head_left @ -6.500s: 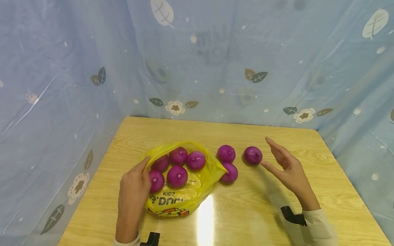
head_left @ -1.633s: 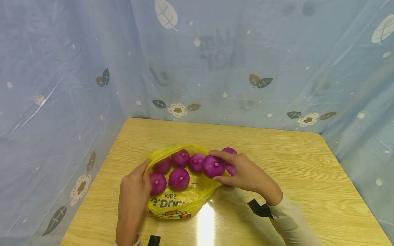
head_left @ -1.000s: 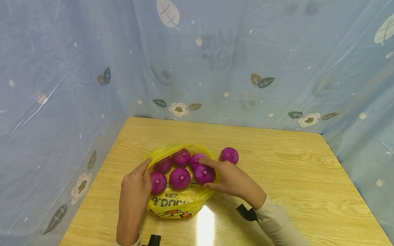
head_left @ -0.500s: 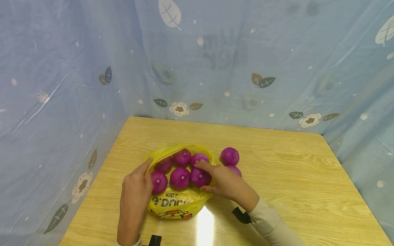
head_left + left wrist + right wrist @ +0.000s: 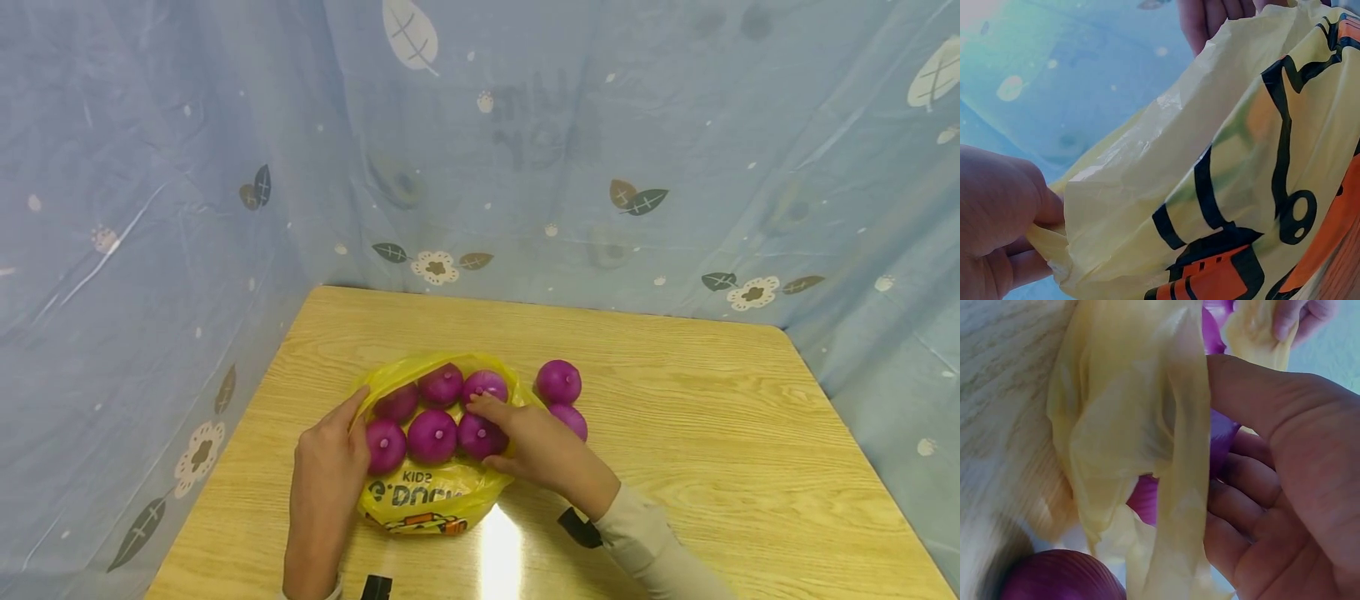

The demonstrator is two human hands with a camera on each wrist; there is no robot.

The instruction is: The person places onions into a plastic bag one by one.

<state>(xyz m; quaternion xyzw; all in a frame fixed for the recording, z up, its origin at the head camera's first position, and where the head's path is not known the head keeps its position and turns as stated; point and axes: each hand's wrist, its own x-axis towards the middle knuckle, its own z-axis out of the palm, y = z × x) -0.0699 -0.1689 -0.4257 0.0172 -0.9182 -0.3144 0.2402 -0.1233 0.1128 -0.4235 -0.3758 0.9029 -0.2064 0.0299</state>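
Note:
A yellow plastic bag (image 5: 420, 496) lies on the table with its mouth spread, several red onions (image 5: 432, 436) inside. My left hand (image 5: 326, 467) pinches the bag's left rim; the left wrist view shows the folded plastic (image 5: 1054, 247) between thumb and fingers. At the right side of the opening, my right hand (image 5: 543, 446) holds one red onion (image 5: 478, 435) within the bag, thumb and fingers around it. In the right wrist view a bag flap (image 5: 1116, 431) hides much of that onion (image 5: 1222, 440).
Two more red onions sit outside the bag to its right, a far onion (image 5: 558, 382) and a nearer onion (image 5: 568, 421) partly behind the bag's edge. The wooden table (image 5: 697, 408) meets blue patterned curtains (image 5: 525, 167) at the back and sides.
My right hand, unladen at the right earlier, has taken the rightmost onion and brought it left into the bag, shifting slightly left lately. My left hand has stayed on the rim.

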